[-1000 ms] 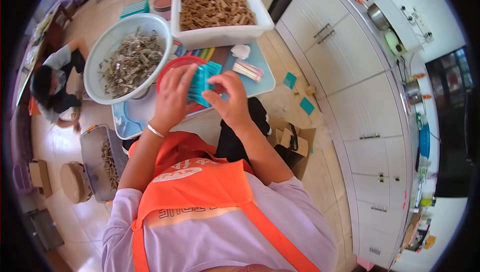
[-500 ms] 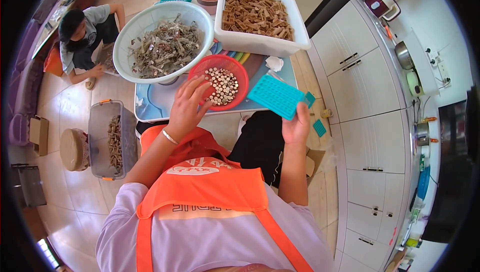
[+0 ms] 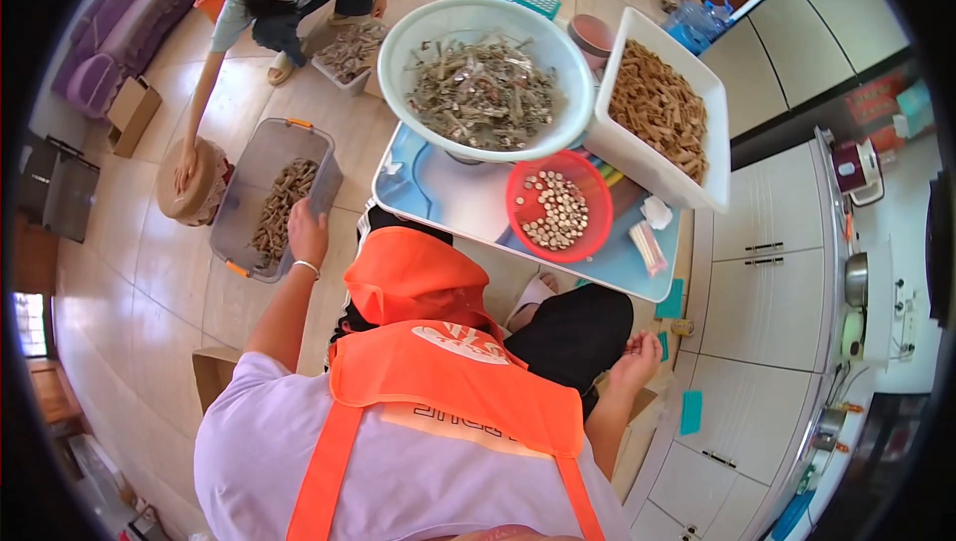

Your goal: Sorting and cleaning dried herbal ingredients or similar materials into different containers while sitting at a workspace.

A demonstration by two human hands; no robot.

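Note:
My left hand is at the right edge of a grey see-through bin, its fingers reaching over the rim. Small brown folded pieces lie inside the bin. Low by my right knee, my right hand is loosely curled with the fingers apart, and I see nothing in it. Beside that hand lie teal slotted pieces on the floor by the cabinets. A red basket of small round pale pieces rests on the low blue table.
A large pale bowl of shiny strips and a white tub of brown pieces stand at the table's far side. A crumpled tissue and a small packet lie near its right edge. Another person's hand rests on a round stool.
My left hand has moved from the red basket to the grey bin. The teal tray has left my right hand, which is lower now. The view has turned left.

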